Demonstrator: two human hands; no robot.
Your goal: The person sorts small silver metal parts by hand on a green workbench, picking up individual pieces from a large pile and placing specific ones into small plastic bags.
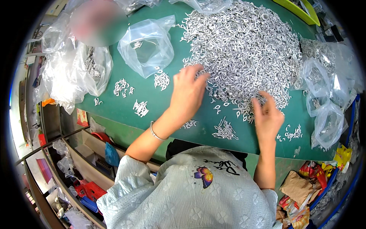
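A broad heap of small silver metal pieces (244, 45), many of them hook- or loop-shaped, lies on the green table (122, 103). At the heap's left edge is my left hand (188, 89), its fingers curled with thumb and forefinger apart; nothing shows between them. My right hand (268, 116) reaches into the near edge of the heap, thumb and forefinger spread over loose pieces. Motion blurs both hands slightly. Between them, close to the table's front edge, lies a small pile of long thin pieces (225, 129). A pile of curved pieces (292, 133) sits right of my right hand.
Left of the heap lie an open clear plastic bag (146, 49) and small sorted piles (141, 108). Larger filled bags (82, 68) stand at the far left, others (328, 103) at the right. A yellow-green tray (305, 13) sits far right. Drawers (89, 152) are below left.
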